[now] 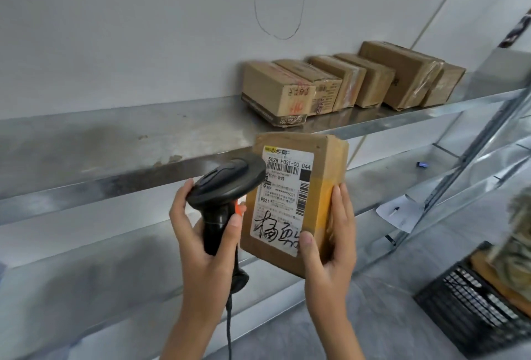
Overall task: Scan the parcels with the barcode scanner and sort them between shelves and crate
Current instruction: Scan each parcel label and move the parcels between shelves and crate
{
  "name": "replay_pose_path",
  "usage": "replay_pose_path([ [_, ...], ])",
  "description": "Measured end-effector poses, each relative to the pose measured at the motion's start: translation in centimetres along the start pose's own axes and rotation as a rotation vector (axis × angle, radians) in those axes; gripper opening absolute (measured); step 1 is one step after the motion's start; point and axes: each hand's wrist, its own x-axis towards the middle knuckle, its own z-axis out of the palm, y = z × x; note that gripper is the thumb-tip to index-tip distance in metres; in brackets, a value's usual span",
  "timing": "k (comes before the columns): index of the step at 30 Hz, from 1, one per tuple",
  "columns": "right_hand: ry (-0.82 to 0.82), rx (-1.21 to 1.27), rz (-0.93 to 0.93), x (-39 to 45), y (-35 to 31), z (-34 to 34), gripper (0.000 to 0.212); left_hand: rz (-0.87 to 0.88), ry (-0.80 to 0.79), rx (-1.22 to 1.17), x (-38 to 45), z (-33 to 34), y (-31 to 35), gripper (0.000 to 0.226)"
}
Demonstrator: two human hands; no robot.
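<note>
Left hand (208, 240) is wrapped tight round the handle of the black barcode scanner (227, 184), its head tipped toward the label on the parcel (293, 201) just right of it. Right hand (330, 247) grips that cardboard parcel upright, thumb on the label's lower corner, fingers curled round the right edge. Above and beyond both hands, 6 boxes (344, 83) sit in a row on the metal shelf (115, 141), and down to the right of the right hand there's the black crate (474, 302).
</note>
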Motion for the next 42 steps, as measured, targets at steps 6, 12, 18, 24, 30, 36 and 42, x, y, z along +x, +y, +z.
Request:
replay_pose_path([
  [6,0.061,-0.070,0.096,-2.5,4.3,-0.9,0.068,-0.115,-0.111,0.131,-2.9,-1.6,-2.2,0.063],
  [12,0.074,-0.102,0.185,-3.7,6.3,-1.4,0.068,-0.154,-0.148,0.225,-4.1,-2.1,-3.1,0.062],
  [18,0.049,-0.107,0.267,-4.2,6.6,-1.7,0.072,-0.139,-0.162,0.245,-4.2,-2.3,-3.2,0.061],
  [24,0.042,-0.135,0.271,-4.5,6.8,-2.1,0.073,-0.142,-0.174,0.238,-4.6,-1.9,-3.0,0.061],
  [30,0.050,-0.141,0.274,-4.6,6.9,-2.5,0.072,-0.146,-0.191,0.249,-4.8,-1.8,-3.0,0.065],
  [36,0.072,-0.175,0.294,-4.9,6.8,-3.5,0.073,-0.128,-0.231,0.209,-5.0,-1.1,-3.2,0.064],
  [42,0.096,-0.323,0.263,-6.6,6.8,-4.5,0.073,-0.108,-0.332,0.210,-3.8,-1.0,-4.8,0.065],
])
